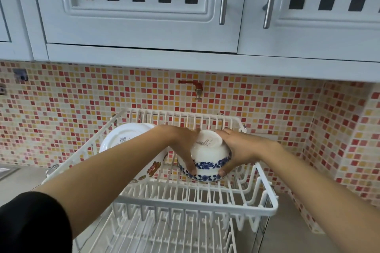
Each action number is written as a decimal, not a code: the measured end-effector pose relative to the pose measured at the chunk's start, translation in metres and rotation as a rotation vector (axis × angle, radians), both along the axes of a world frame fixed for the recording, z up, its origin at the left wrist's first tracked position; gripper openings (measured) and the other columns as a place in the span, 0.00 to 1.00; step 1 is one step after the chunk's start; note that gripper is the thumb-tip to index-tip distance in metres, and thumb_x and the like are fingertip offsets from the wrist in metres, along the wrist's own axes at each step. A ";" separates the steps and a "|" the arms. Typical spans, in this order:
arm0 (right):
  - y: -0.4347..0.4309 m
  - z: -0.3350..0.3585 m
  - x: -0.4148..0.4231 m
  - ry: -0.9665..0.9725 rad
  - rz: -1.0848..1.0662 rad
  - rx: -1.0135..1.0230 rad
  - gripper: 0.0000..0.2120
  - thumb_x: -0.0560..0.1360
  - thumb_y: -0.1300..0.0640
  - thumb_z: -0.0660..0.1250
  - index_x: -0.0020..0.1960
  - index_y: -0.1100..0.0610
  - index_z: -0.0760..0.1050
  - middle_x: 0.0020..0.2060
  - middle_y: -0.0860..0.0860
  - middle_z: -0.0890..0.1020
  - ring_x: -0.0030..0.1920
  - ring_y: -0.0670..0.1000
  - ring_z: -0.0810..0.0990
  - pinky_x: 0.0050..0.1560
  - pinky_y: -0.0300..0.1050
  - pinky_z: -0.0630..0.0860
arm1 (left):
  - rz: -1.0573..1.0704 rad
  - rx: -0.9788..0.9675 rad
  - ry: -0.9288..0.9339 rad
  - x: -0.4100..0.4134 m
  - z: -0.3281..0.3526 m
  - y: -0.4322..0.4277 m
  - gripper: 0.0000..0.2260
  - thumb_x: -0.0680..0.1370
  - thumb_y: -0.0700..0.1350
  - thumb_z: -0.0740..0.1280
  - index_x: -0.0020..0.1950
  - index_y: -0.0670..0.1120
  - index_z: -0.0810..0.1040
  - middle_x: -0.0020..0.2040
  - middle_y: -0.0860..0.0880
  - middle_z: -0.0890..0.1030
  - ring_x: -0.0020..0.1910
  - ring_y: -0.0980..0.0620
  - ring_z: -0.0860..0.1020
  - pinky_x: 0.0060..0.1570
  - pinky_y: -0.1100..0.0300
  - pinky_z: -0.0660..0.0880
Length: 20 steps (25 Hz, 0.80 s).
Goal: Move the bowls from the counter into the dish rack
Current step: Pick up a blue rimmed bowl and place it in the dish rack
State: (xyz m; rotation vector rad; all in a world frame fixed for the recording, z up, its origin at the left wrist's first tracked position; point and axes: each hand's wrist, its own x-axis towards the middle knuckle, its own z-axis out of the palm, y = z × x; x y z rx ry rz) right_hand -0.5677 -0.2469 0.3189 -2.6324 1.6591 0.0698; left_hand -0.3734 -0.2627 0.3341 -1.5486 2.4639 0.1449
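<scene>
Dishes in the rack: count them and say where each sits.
2. A blue-patterned bowl, upside down, held by both hands at the upper tier's middle; a floral dish at its left end. More may hide behind the arms.

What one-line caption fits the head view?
Both hands, left and right, hold an upturned blue-patterned bowl in the white dish rack's upper tier, beside a floral dish.

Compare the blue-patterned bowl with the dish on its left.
The bowl has a blue floral band; the dish has orange-red flowers. The bowl is gripped by the left hand and right hand; the dish stands unheld. Both are white, in the rack, bases toward the camera.
</scene>
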 end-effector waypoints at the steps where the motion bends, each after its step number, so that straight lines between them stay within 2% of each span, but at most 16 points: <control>1: 0.002 0.001 0.002 0.001 -0.009 0.002 0.56 0.54 0.32 0.75 0.74 0.48 0.52 0.68 0.47 0.66 0.65 0.50 0.68 0.65 0.51 0.70 | 0.012 0.013 -0.008 -0.001 0.000 0.000 0.59 0.59 0.63 0.76 0.77 0.51 0.42 0.73 0.47 0.67 0.69 0.45 0.69 0.67 0.50 0.68; 4: 0.007 0.004 0.005 0.013 -0.048 0.006 0.55 0.53 0.32 0.75 0.72 0.45 0.54 0.66 0.45 0.70 0.64 0.50 0.70 0.63 0.53 0.72 | 0.032 0.030 -0.041 -0.004 0.001 0.003 0.61 0.60 0.63 0.76 0.77 0.49 0.37 0.77 0.47 0.61 0.73 0.44 0.64 0.70 0.48 0.65; 6: 0.010 0.006 0.009 0.043 -0.087 0.025 0.58 0.53 0.33 0.76 0.74 0.44 0.50 0.69 0.46 0.69 0.66 0.52 0.70 0.62 0.51 0.73 | -0.006 0.011 -0.053 -0.003 0.007 0.011 0.59 0.63 0.61 0.76 0.77 0.48 0.37 0.78 0.48 0.56 0.75 0.44 0.61 0.72 0.48 0.62; 7: 0.013 0.010 0.012 0.067 -0.109 0.042 0.58 0.55 0.36 0.77 0.75 0.46 0.47 0.71 0.47 0.66 0.67 0.53 0.69 0.62 0.48 0.72 | -0.032 -0.004 -0.050 0.000 0.012 0.015 0.56 0.65 0.59 0.75 0.77 0.47 0.38 0.79 0.48 0.54 0.75 0.44 0.60 0.73 0.48 0.61; 10: 0.020 0.027 0.029 0.072 -0.143 0.057 0.53 0.64 0.51 0.76 0.77 0.51 0.44 0.77 0.50 0.55 0.73 0.52 0.61 0.70 0.47 0.66 | -0.108 -0.092 0.000 0.023 0.037 0.024 0.40 0.73 0.49 0.71 0.77 0.44 0.52 0.76 0.45 0.61 0.73 0.44 0.64 0.72 0.50 0.64; 12: 0.024 0.042 0.055 0.050 -0.108 0.045 0.49 0.68 0.54 0.72 0.77 0.54 0.42 0.77 0.50 0.49 0.75 0.51 0.56 0.73 0.45 0.58 | -0.127 -0.180 0.050 0.055 0.054 0.030 0.28 0.77 0.44 0.65 0.75 0.43 0.60 0.73 0.44 0.69 0.69 0.45 0.70 0.68 0.52 0.68; 13: 0.026 0.049 0.074 0.034 -0.081 0.027 0.46 0.71 0.54 0.70 0.77 0.55 0.42 0.77 0.51 0.49 0.76 0.51 0.54 0.73 0.43 0.55 | -0.112 -0.215 0.075 0.076 0.061 0.033 0.25 0.78 0.43 0.62 0.74 0.43 0.61 0.72 0.43 0.69 0.69 0.45 0.70 0.68 0.51 0.68; 16: 0.036 0.064 0.150 -0.026 0.010 -0.050 0.35 0.77 0.48 0.62 0.77 0.56 0.48 0.77 0.53 0.54 0.75 0.52 0.58 0.72 0.44 0.57 | -0.029 -0.265 0.108 0.147 0.070 0.041 0.23 0.80 0.39 0.58 0.75 0.42 0.61 0.75 0.44 0.65 0.73 0.45 0.65 0.71 0.50 0.62; 20: 0.039 0.071 0.265 -0.131 0.116 -0.097 0.25 0.80 0.47 0.55 0.73 0.59 0.59 0.72 0.55 0.66 0.70 0.55 0.66 0.70 0.49 0.63 | 0.074 -0.287 0.136 0.255 0.065 0.044 0.20 0.80 0.39 0.57 0.73 0.43 0.65 0.74 0.44 0.68 0.72 0.46 0.67 0.71 0.51 0.65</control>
